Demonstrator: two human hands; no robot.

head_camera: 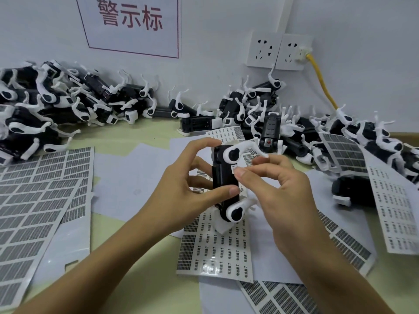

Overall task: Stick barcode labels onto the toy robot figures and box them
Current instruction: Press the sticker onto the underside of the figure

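Labelling looks to be the step in hand: heaps of toy robot figures [74, 100] line the wall behind label sheets [215, 245]. Left hand [181, 184] grips one black figure [225, 177] upright above the sheets. Right hand [278, 177] presses a small barcode label [234, 167] onto its side with a fingertip; firm rubbing down probably comes next.

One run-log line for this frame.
left hand holds toy robot | right hand presses label on | boxing not started
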